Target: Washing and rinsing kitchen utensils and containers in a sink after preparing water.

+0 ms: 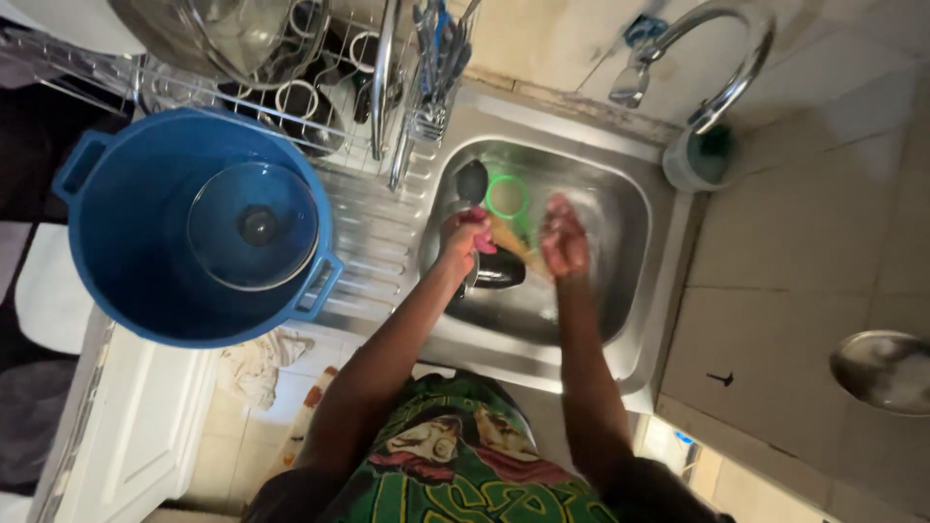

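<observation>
Over the stainless steel sink basin (620, 320), one long wooden spoon (513, 247) lies slanted between both hands. The left hand (463, 237), arm stretched forward, is curled tight around a pink cloth or sponge (481, 242) pressed against the spoon. The right hand (565, 237) is blurred; whether its fingers close on the spoon I cannot tell. In the basin lie one dark ladle (472, 182), one green ring (508, 197) and one dark pot (499, 271). One curved chrome tap (712, 58) arches above. To the left sits one blue plastic bucket (116, 242) holding one glass lid (254, 225).
</observation>
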